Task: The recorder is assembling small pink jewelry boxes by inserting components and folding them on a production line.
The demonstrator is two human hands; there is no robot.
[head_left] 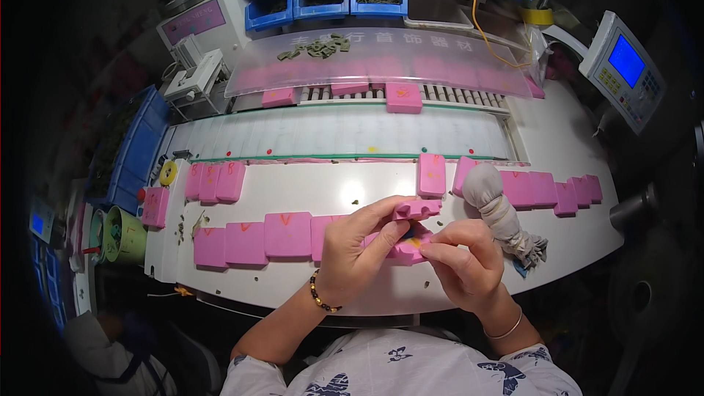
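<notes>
Over the near edge of the white table, my left hand holds a pink rubber mold spread apart, its two halves gaping. Dark blue and yellow show in the gap. The fingertips of my right hand pinch at the edge of the lower half; anything small between them is hidden. Behind my hands, a pink block stands by itself. To the left, a row of pink blocks with red marks lies flat, partly covered by my left hand. Close to my right hand lies a whitish cloth bundle, tied like a pouch.
Pink blocks line the right and left. Beyond runs a glass-topped conveyor, with a clear sheet bearing green pieces. Blue bins stand behind, a control panel right, a green bucket left.
</notes>
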